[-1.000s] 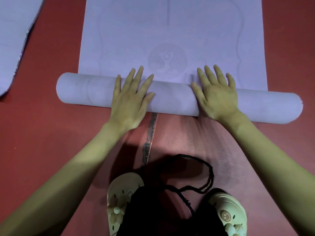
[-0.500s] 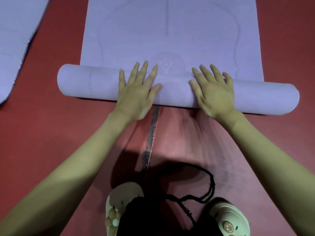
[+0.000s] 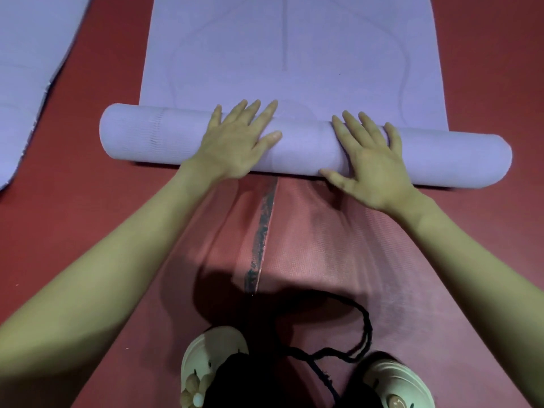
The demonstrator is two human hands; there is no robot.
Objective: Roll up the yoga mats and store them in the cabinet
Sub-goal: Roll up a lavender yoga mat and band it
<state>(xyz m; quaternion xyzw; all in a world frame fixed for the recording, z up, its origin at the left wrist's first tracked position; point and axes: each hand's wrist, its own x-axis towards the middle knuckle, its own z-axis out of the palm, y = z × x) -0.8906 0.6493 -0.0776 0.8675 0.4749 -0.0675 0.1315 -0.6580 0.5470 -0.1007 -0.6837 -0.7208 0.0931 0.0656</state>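
Two lavender yoga mats lay on the red floor (image 3: pixel 73 245), which filled the view and was the largest thing in it. The main yoga mat (image 3: pixel 294 54) stretched away from the person, its far part flat and marked with faint curved lines, and its near part wound into a thick roll (image 3: pixel 309 148) lying crosswise, with both ends of the roll reaching past the flat part's side edges. A second mat (image 3: pixel 26 83) lay flat at the far left, well apart from the first and cut off by the frame edge. Just in front of the roll, a paler patch of floor showed a fine grid texture, crossed by a dark worn seam (image 3: pixel 262 231) running toward the person. Both bare forearms reached forward to the roll. The left hand (image 3: pixel 235 142) pressed flat on top of the roll left of centre, fingers straight and spread, the fingertips reaching over the roll's far side. The right hand (image 3: pixel 374 163) pressed right of centre in the same way, fingers straight and apart, thumb down on the roll's near side; neither hand curled round the mat. At the bottom stood two pale clogs (image 3: pixel 209 366) with a black cord (image 3: pixel 362 328) looping between them.
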